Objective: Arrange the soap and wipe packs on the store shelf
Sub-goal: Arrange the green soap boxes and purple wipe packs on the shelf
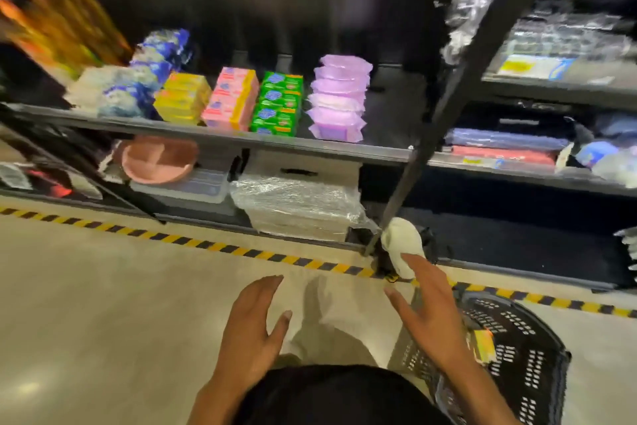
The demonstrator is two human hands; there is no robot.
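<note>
On the middle shelf (344, 147) stand stacks in a row: blue-white wipe packs (134, 86), yellow soap boxes (182, 97), pink soap boxes (231, 98), green soap boxes (277, 102) and purple wipe packs (339, 97). My left hand (253, 328) and my right hand (431, 314) hover low over the floor, both empty with fingers spread. A black basket (517, 352) sits on the floor under my right hand, with a yellow pack (482, 345) inside it.
A black upright post (444, 107) splits the shelving. Below the soaps lie a pink bowl (158, 159), clear lidded boxes and a wrapped bundle (296, 204). A white shoe (403, 245) touches the post's foot. Yellow-black tape (206, 245) runs along the floor.
</note>
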